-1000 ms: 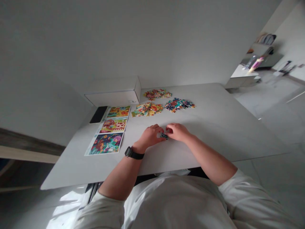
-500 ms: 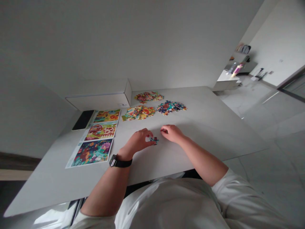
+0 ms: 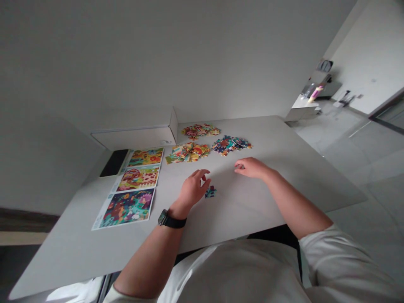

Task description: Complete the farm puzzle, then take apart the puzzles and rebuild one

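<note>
A small dark-blue and teal jigsaw puzzle piece (image 3: 211, 192) lies on the white table, possibly more than one piece joined. Just left of it is my left hand (image 3: 194, 188), open, with thumb and fingers apart and a watch on the wrist. My right hand (image 3: 253, 167) hovers over the table to the right, fingers loosely curled with a gap to the thumb; I see nothing held in it. Beyond it is a pile of dark-blue puzzle pieces (image 3: 231, 144). A yellow-orange pile (image 3: 188, 152) and a red-green pile (image 3: 201, 130) lie to the left of that.
On the left lies a sheet with three printed pictures: a lion scene (image 3: 145, 157), a farm scene (image 3: 138, 177) and a dark-blue scene (image 3: 128, 208). A black phone-like slab (image 3: 114, 163) is beside them. A white box (image 3: 135, 137) stands against the wall.
My left hand has let go of the puzzle piece, which now lies on the table. My right hand has moved right, away from the left hand. The camera view has shifted slightly.
</note>
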Motion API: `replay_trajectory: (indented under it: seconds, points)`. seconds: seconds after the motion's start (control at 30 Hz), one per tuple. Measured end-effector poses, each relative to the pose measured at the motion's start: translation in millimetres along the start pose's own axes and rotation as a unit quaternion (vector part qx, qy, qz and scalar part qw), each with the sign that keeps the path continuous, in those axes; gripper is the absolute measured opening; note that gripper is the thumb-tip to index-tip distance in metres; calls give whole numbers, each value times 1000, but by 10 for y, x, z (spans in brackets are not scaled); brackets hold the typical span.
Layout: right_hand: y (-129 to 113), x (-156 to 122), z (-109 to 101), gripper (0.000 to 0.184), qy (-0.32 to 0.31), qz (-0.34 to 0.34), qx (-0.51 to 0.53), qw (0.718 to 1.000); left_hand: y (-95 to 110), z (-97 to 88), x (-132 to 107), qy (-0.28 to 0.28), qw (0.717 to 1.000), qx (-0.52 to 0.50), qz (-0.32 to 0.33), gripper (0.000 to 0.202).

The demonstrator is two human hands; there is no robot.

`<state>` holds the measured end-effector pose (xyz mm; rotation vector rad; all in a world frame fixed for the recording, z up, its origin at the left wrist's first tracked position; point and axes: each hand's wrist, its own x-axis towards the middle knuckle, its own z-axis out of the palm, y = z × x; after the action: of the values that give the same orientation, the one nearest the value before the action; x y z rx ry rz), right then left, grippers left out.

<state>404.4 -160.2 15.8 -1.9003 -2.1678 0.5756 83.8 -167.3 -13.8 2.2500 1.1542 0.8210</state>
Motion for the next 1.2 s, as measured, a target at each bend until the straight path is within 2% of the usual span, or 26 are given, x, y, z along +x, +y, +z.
replay_trajectory:
  seconds: [0.13,0.27,0.47,0.57,0.63,0.73,1.0,1.2]
  points:
    - [226,267,-234,20,59,60,-46,995,13,23,-5,2,1000,-7,-4,25]
    - [268,573,-350,19,106,90,-71,988,21,17,6,26,999,-17,-8,22]
    - [79,967,-260,17,139,110,-111,978,63,-33,0,68,997,-29,-5,21]
    - [-2,1090,-168,30,142,141,-118,973,86,-51,-7,72,997,-31,-2,21]
    - [-19,1140,-118,40,147,152,-120,970,98,-58,-10,72,997,-32,0,20]
    - [17,1175,-77,42,163,151,-101,970,105,-59,-9,77,996,-33,6,19]
    - [311,1159,-97,34,225,149,11,963,100,-28,3,81,996,-37,19,18]
    - [537,1117,-116,18,236,163,98,953,69,-10,22,77,996,-34,18,18]
